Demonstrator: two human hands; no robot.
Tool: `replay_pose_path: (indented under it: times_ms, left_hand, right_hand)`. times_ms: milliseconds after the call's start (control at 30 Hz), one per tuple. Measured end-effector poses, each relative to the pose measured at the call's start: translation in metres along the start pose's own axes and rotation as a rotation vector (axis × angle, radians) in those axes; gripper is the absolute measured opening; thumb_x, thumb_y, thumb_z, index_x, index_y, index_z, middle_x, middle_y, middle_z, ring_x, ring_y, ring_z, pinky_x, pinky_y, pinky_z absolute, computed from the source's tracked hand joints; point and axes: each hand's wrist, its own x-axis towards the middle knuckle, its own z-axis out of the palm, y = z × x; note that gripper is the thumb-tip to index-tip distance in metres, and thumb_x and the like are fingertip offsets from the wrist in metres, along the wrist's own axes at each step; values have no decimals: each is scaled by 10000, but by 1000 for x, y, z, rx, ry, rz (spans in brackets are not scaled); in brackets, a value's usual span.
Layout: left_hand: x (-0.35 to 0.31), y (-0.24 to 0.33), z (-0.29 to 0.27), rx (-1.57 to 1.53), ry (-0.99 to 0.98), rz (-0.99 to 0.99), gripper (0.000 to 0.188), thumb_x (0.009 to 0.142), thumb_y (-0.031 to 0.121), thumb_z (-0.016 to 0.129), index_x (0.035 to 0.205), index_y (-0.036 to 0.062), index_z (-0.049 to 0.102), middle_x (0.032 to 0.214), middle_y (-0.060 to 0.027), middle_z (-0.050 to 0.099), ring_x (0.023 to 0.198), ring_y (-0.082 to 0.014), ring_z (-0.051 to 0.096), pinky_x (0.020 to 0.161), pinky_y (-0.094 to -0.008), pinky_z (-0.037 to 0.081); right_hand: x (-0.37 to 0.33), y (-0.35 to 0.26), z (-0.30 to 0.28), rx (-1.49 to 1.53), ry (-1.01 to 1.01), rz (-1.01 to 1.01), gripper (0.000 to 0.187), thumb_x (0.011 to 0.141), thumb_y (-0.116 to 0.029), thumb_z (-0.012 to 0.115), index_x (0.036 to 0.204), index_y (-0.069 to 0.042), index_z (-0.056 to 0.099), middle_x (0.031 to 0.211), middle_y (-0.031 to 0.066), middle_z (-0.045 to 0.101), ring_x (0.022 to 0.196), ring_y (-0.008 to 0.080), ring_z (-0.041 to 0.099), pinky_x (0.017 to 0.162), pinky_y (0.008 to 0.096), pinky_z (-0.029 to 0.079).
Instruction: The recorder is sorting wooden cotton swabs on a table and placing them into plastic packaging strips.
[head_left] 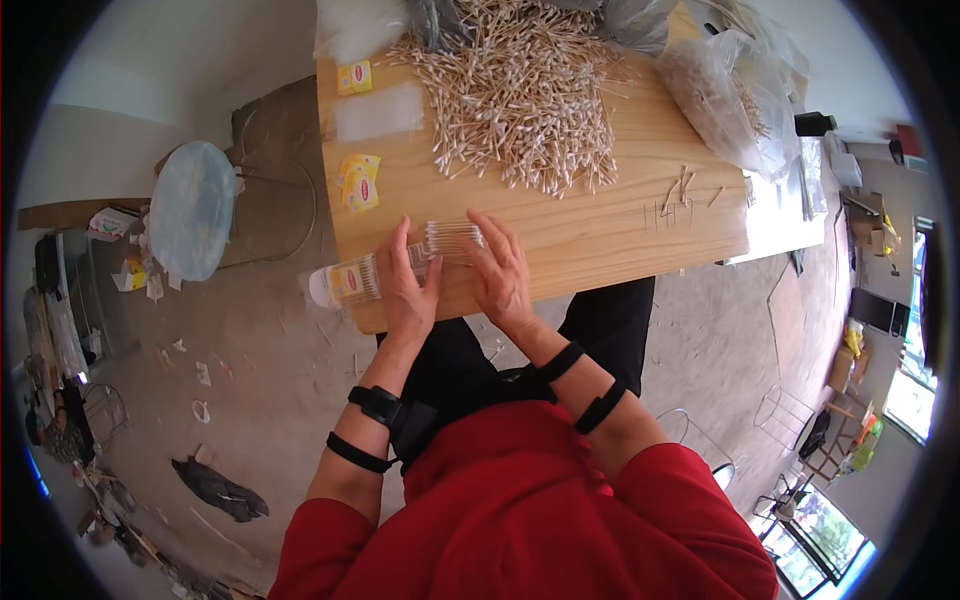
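Observation:
At the table's near left edge, my left hand (408, 292) is closed around a clear plastic pack (371, 272) lying on its side. Cotton swabs and a yellow card (350, 283) show through its wall. A neat bundle of cotton swabs (452, 236) lies level between my hands, at the pack's right end. My right hand (503, 278) grips that bundle at its right end, thumb below and fingers above. Whether the bundle's left tips are inside the pack's mouth, I cannot tell. Beyond my hands spreads a big loose heap of cotton swabs (530, 95).
Yellow cards (360, 183) and a stack of clear bags (380, 112) lie along the left side of the wooden table (600, 245). A filled plastic bag (725, 100) sits at the far right. Several stray swabs (684, 185) lie nearby. A round blue stool (192, 210) stands left.

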Motion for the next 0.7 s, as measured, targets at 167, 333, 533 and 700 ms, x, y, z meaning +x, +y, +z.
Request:
replay_pose_path:
  times_ms: [167,333,533,700]
  left_hand:
    - [-6,1,8,63,79,-52,669,832,12,695,1426,41,390,1153,-137,553,1095,-340,523,948,-449,414]
    - [-2,-3,12,86,108,-33,611,838,11,677,1395,31,426,1100,-124,551,1073,-327,524,938,-447,409]
    - [-1,-9,11,-44,123,-73,496,912,29,607,1378,6,438,1153,-138,563,1075,-313,553,949,-436,432]
    - [8,-8,11,-158,138,-55,401,1016,97,456,1403,1,418,1320,-191,528,1232,-339,515,1044,-409,405]
  right_hand:
    - [-4,-6,-15,-213,-260,-187,510,805,-70,584,1314,-56,561,1530,152,388,1428,352,344,1148,486,311]
    - [-11,2,-11,-247,-317,-246,518,826,-115,595,1339,-53,550,1532,157,383,1459,342,292,1184,484,258]
    - [-11,2,-11,-132,-296,-208,512,847,-49,596,1354,-28,529,1517,190,392,1444,361,316,1174,493,272]
    - [1,2,-1,108,29,101,469,915,21,511,1382,6,475,1517,219,380,1422,387,340,1149,449,318]
